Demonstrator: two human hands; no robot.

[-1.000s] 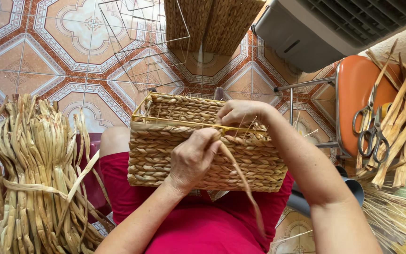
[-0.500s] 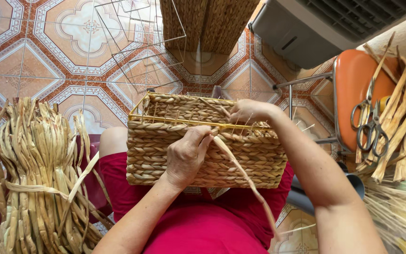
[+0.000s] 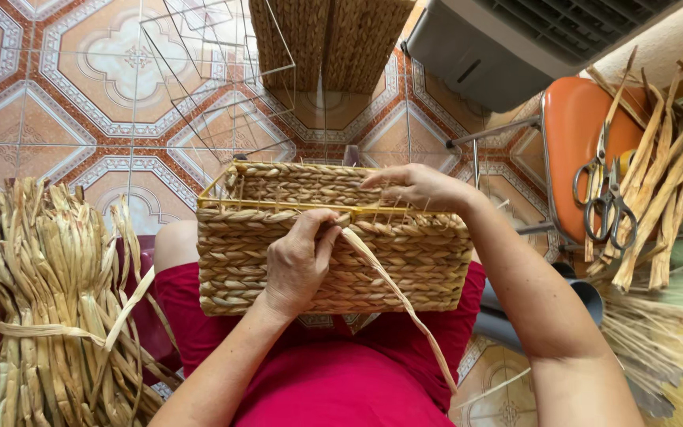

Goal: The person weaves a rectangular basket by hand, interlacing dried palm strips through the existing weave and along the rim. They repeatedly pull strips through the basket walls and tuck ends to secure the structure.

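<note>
Patterned tile floor (image 3: 65, 95), terracotta and cream with ornate medallions. Standing on it: bare wire frames (image 3: 215, 71) at top centre, two finished woven baskets (image 3: 326, 39) just behind, a grey slatted appliance (image 3: 507, 39) at upper right. Bundle of dried flat reeds (image 3: 41, 316) upright at left. Orange chair seat (image 3: 579, 150) on metal legs at right, bearing scissors (image 3: 604, 198) and a handful of reed strips (image 3: 658, 198). Loose thin straw (image 3: 658, 340) spread near the chair's foot. Half-woven rectangular basket (image 3: 333, 245) resting on the red-clothed lap (image 3: 341, 372).
</note>
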